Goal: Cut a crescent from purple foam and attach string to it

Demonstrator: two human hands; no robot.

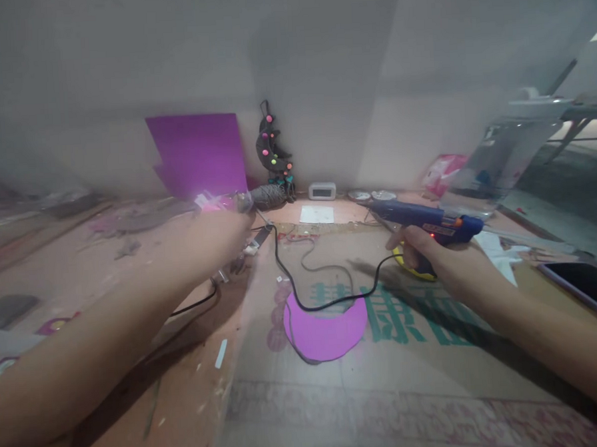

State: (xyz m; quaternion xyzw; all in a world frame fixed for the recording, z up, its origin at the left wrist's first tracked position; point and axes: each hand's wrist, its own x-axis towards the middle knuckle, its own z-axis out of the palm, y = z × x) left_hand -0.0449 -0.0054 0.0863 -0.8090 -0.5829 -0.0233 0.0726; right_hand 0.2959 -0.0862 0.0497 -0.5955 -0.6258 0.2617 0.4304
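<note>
In my right hand [420, 244] is a blue hot glue gun [408, 212], its nozzle pointing left and a small red light lit on its body. The fingers wrap round its handle. From the handle a black cable [333, 304] loops left across a purple crescent [327, 342] that lies flat on the cardboard. My left hand [233, 220] reaches to the back left, beside a roll of grey cord [270, 197] and some pink, shiny wrapping [212, 201]. Motion blurs this hand and its fingers do not show clearly.
A purple sheet [199, 152] and a dark moon ornament with coloured beads [269, 145] lean against the back wall. A small white clock [321, 191] stands beside them. On the right are a clear plastic jug [509, 152] and a phone [589, 285]. Printed cardboard [298, 417] covers the tabletop's middle.
</note>
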